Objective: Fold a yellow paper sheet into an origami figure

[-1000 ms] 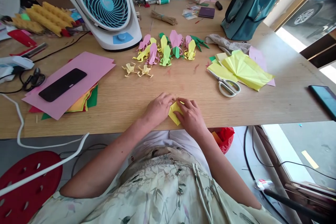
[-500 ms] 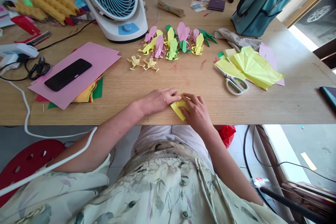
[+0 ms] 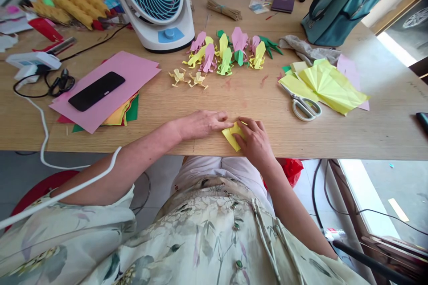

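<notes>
A small folded piece of yellow paper (image 3: 232, 136) lies near the front edge of the wooden table (image 3: 334, 133). My left hand (image 3: 203, 124) rests flat beside it, fingertips touching its left corner. My right hand (image 3: 256, 140) presses down on its right side with curled fingers and covers part of it. Further back stand several finished paper frogs (image 3: 224, 55) in pink, yellow and green, with two tiny pale yellow ones (image 3: 189, 79) in front of them.
Scissors (image 3: 302, 104) and a pile of creased yellow paper (image 3: 329, 84) lie to the right. At the left sits a stack of coloured sheets (image 3: 110, 87) with a black phone (image 3: 96, 91) on top. Behind are a fan (image 3: 157, 4) and a teal bag (image 3: 337, 4).
The view has drifted so the table sits further right and higher. My left arm has stretched out and its hand flattened. My right hand keeps pressing the yellow paper.
</notes>
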A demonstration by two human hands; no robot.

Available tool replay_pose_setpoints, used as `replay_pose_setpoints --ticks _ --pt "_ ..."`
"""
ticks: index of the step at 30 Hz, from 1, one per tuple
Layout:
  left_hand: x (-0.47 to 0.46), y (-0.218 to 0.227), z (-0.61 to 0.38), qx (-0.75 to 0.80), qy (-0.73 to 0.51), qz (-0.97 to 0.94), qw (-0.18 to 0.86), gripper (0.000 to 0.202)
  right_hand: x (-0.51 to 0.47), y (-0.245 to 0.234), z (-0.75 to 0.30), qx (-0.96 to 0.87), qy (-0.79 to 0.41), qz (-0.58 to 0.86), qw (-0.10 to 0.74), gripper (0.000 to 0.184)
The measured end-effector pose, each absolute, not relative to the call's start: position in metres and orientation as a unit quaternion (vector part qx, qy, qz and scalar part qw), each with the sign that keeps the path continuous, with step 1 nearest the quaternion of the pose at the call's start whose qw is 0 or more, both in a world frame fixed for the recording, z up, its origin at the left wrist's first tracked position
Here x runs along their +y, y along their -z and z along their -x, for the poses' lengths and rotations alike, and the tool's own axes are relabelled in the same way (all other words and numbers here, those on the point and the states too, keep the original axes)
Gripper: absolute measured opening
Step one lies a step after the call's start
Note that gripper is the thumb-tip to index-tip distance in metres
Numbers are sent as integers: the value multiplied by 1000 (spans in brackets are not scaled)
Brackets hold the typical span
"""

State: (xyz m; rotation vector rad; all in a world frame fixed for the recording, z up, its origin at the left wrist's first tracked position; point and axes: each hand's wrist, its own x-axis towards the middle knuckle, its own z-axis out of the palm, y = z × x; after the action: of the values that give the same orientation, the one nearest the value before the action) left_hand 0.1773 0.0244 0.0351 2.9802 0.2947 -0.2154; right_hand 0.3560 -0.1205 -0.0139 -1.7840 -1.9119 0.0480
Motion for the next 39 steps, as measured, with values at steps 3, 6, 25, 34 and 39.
replay_pose_setpoints --ticks 3,6,25,34,39 --pt "26 -38 -177 101 56 -988 103 56 -120 14 -356 -707 -17 658 259 37" --pt "27 -41 -176 92 44 -987 124 56 -120 14 -356 -708 -13 658 258 36" --pt "-18 -44 -201 362 26 -911 197 22 -121 15 -356 -709 -8 651 271 36" --pt "-8 -54 -229 410 87 -882 214 26 -121 16 -356 -711 2 649 271 36" --pt "-8 -47 -237 437 77 -874 200 31 -121 18 -357 -710 0 648 276 35"
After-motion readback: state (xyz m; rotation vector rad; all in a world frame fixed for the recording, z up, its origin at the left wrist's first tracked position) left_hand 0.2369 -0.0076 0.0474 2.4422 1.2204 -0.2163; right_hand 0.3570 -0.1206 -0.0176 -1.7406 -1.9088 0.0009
